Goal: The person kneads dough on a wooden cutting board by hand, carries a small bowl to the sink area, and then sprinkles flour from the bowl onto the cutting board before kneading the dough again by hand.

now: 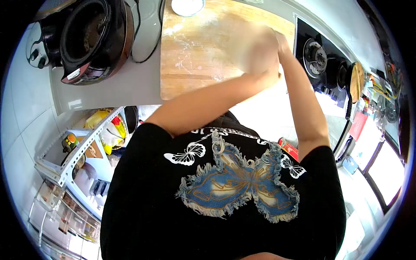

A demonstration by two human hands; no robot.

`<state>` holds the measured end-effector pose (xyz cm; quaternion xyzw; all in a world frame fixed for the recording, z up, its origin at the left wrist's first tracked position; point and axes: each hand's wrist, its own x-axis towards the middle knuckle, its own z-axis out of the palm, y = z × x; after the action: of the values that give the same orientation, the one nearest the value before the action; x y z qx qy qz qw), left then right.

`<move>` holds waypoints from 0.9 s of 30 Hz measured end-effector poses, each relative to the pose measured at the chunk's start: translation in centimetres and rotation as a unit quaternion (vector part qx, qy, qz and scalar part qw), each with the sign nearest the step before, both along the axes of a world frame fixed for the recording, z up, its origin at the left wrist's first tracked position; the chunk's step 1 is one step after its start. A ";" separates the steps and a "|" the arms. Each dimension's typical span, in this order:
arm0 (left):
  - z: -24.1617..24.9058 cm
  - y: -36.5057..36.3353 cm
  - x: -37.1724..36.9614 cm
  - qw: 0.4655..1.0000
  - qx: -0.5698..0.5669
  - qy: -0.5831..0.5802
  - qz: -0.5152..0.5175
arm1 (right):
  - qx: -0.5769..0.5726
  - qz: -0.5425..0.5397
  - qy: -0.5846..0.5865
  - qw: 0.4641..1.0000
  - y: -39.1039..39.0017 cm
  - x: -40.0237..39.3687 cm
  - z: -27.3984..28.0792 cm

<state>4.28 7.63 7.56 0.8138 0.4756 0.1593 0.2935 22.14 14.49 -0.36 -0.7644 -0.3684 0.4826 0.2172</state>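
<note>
My left hand (269, 74) and my right hand (281, 43) are close together over the right side of a wooden board (195, 73). A pale blurred patch covers most of both hands, so their fingers and anything between them are hidden. Only the wrists and the edges of the hands show clearly. White powder (184, 60) is scattered over the left part of the board. A white bowl (187, 7) with something white in it stands at the board's far edge.
A dark electric pan (97, 69) with its lid open stands on the grey counter (147, 84) at left, a black cord (149, 56) beside it. A gas hob (314, 56) lies right of the board. A white rack (82, 149) stands below left.
</note>
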 end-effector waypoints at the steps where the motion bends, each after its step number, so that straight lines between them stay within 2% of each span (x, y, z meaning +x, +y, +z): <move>1: 1.0 -1.9 -0.7 0.999 0.001 -0.039 -0.010 | 0.024 0.027 -0.091 0.995 -3.5 -0.7 2.5; 3: -1.7 -2.5 -1.5 0.998 0.043 -0.049 -0.008 | 0.146 0.088 -0.310 0.935 -8.4 -0.4 1.0; 5: -5.3 -3.2 -2.1 0.995 0.078 -0.061 -0.007 | 0.273 0.010 -0.253 0.928 -10.8 -2.1 0.2; 7: -9.1 -2.8 -2.1 0.991 -0.078 -0.111 -0.013 | 0.337 0.015 -0.354 0.872 -11.0 -4.5 -1.3; 8: -11.7 -3.0 -1.5 0.995 -0.070 -0.059 0.036 | 0.352 0.060 -0.427 0.831 -10.6 -4.2 -3.3; 9: -12.4 -2.3 -1.1 0.995 -0.073 -0.059 0.040 | 0.364 0.106 -0.495 0.782 -9.6 -3.5 -5.5; 11: -13.7 -1.0 -0.9 0.983 -0.142 -0.026 0.115 | 0.355 0.088 -0.479 0.798 -6.9 -3.6 -7.0; 14: -13.1 2.1 0.1 0.974 -0.176 0.033 0.135 | 0.358 0.069 -0.454 0.813 -2.8 -1.6 -11.5; 17: -12.2 4.7 0.6 0.971 -0.157 0.044 0.175 | 0.344 0.043 -0.438 0.830 -0.2 -2.5 -9.0; 19: -9.7 6.9 0.4 0.957 -0.235 0.063 0.161 | 0.258 0.059 -0.478 0.838 1.4 -3.5 -5.8; 20: -9.6 7.3 0.7 0.957 -0.233 0.066 0.160 | 0.255 0.042 -0.484 0.836 2.1 -3.4 -5.8; 22: -10.3 8.4 1.3 0.967 -0.175 0.075 0.170 | 0.242 0.040 -0.488 0.838 3.5 -3.3 -5.8; 25: -11.7 10.5 1.8 0.976 -0.144 0.074 0.147 | 0.201 0.031 -0.472 0.858 5.4 -2.9 -5.5; 27: -11.3 12.8 2.4 0.958 -0.232 0.120 0.117 | 0.138 0.047 -0.481 0.864 6.2 -2.8 -5.1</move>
<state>6.63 20.41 -3.73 0.6750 0.6232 -0.0215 0.3944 19.30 20.70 -5.42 -0.8456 -0.5255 0.0085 0.0931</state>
